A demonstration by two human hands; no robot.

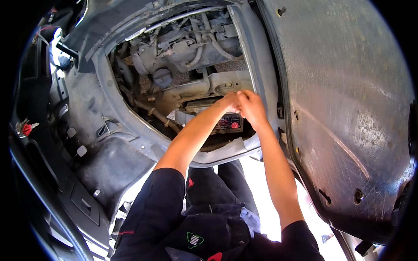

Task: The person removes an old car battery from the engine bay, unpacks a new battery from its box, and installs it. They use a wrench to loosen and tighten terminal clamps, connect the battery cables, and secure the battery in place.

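Observation:
My left hand (230, 103) and my right hand (251, 107) meet above the near right part of an open engine bay, their fingers curled and closed together. Anything between them is hidden or too small to make out. Right below them sits a dark vehicle battery (227, 125) with a red round mark on its side. The wrists and left forearm cover part of the battery's top. Beyond the hands a pale metal crossmember (191, 91) runs across the bay, and the dusty engine (170, 54) with hoses and a round dark cap (162, 77) lies at the far side.
A grey metal frame (257, 56) rims the opening. To the right stands a large scratched metal panel (339, 100). On the left are pedals (81, 151), a black door panel (74, 191) and keys with a red tag (27, 129). A hose (159, 115) crosses the bay's near left.

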